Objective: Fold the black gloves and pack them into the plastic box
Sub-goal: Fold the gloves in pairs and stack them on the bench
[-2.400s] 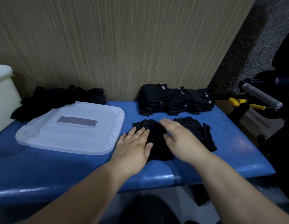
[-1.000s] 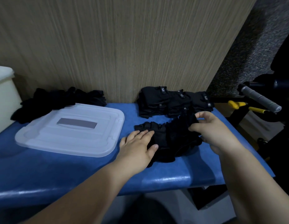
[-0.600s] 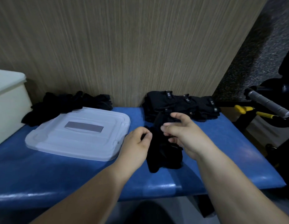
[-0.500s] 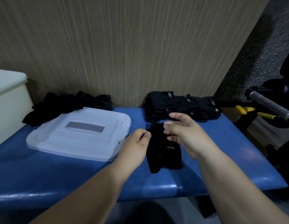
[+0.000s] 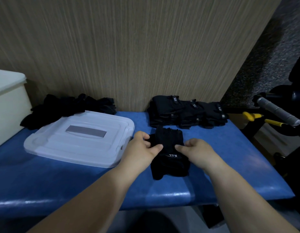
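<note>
**Both hands hold the folded black gloves on the blue bench**

The black gloves lie as one folded bundle flat on the blue bench, directly between the two hands. A small white logo shows on the top of the bundle, just in front of both thumbs.

The left hand is at the left edge of the bundle. Its fingers are curled and its thumb points toward the right, and a bit of black fabric is pinched between them. The right hand is at the right edge. Its thumb lies on top of the fabric and its fingers are bent down along the side, so it holds the bundle from there. The two thumbs almost meet over the middle, but they are apart.

Beyond the fingertips of the right hand, against the wooden wall, there is a stack of folded gloves with small labels on top. It is near the held bundle but does not touch it.

Just beside the left hand, on its outer side, lies a translucent lid, flat on the bench, with a grey rectangle in its middle. Behind the lid, a loose pile of unfolded gloves rests against the wall. Further to the left of the left hand stands the plastic box, pale and only partly in view.

Well away on the outer side of the right hand, past the end of the bench, are a grey handle and yellow tool grips.
</note>
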